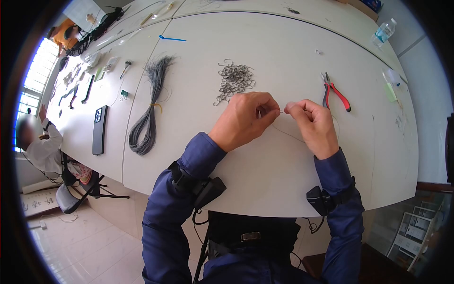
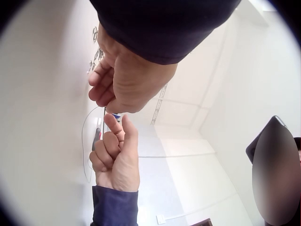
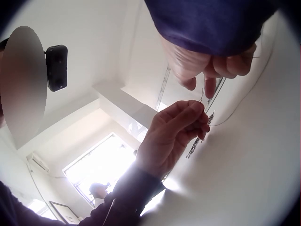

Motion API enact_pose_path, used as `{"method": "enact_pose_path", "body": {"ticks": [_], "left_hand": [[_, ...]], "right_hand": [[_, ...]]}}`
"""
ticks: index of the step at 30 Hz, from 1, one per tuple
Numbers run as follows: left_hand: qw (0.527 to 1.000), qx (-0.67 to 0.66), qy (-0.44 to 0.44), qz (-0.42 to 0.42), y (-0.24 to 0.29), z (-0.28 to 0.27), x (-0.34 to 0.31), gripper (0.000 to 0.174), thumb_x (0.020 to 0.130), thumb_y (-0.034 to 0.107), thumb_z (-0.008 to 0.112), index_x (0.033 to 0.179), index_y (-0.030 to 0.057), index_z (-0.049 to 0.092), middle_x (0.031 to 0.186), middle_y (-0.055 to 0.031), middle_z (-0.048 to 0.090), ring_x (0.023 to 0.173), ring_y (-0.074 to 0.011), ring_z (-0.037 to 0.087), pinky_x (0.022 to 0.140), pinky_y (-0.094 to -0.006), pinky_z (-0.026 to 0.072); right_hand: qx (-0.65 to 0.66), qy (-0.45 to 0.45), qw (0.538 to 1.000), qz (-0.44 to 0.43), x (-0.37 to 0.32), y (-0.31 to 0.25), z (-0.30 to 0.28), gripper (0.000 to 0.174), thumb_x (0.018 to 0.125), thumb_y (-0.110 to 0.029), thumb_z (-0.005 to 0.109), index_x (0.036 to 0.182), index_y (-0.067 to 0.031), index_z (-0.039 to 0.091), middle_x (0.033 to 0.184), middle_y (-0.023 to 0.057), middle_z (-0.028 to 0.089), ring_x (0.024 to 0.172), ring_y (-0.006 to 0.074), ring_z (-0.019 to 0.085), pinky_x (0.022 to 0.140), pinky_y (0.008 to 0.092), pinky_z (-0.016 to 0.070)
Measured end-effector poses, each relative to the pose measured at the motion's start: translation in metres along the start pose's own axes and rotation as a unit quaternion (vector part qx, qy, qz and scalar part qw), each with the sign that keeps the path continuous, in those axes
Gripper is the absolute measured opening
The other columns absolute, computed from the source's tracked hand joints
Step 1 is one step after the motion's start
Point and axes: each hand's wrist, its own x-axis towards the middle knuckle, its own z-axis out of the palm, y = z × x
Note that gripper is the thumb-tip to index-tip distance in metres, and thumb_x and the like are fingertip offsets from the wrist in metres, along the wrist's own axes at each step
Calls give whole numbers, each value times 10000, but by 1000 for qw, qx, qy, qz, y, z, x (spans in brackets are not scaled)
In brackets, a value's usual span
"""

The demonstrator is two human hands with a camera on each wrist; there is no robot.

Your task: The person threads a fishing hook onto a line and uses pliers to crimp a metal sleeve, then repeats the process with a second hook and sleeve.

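Between thumb and fingertips my left hand [image 1: 248,118] pinches a thin wire [image 3: 225,121], whose short end stands up past the fingertips in the right wrist view. The rest of it bends away in a loose loop toward the right. Close by, my right hand [image 1: 314,124] holds its thumb and index finger apart on either side of that short end, its other fingers curled in. A heap of small dark metal hooks [image 1: 236,78] lies on the table just beyond the left hand. Whether a hook is inside the left hand's grip I cannot tell.
Red-handled pliers [image 1: 336,92] lie beyond the right hand. A tied hank of grey strands [image 1: 153,102] and a black phone [image 1: 100,130] are on the left side of the white table [image 1: 274,184]. A water bottle [image 1: 384,32] stands back right; a seated person [image 1: 45,142] is far left.
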Motion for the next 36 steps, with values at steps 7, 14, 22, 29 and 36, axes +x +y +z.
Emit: {"method": "enact_pose_path", "body": {"ticks": [7,14,22,29,36], "left_hand": [[999,3,-1,37,0,-1,1,96,879,89,718,904,-4,710,773,-94,689,654,-173,620,630,-302,507],[998,1,-6,62,0,0,0,56,869,43,693,883,-11,698,778,-114,688,676,-206,667,633,-316,518],[998,8,-5,65,-1,0,0,62,875,66,719,911,15,721,759,-77,683,661,-165,624,631,-299,502],[997,13,-2,70,1,1,0,59,869,32,696,890,-22,693,787,-127,679,690,-221,667,624,-326,517],[997,16,9,76,-2,2,0,62,868,57,720,910,12,720,761,-89,676,672,-185,630,640,-307,505]], "right_hand": [[49,-53,997,28,1,4,0,294,955,-259,676,905,30,708,618,-50,552,554,3,380,494,227,292],[27,-62,995,70,-2,-13,-4,322,973,-282,650,909,24,725,638,-47,577,556,3,379,499,220,291],[5,-60,996,70,-3,-12,-5,323,978,-290,644,925,13,745,636,-52,564,554,9,376,497,220,291],[40,-21,999,14,2,4,-1,283,967,-249,655,964,18,747,650,-41,583,565,11,402,501,209,321],[49,-46,997,44,2,4,-3,245,942,-214,694,936,26,737,657,-48,591,577,1,433,504,204,325]]}}
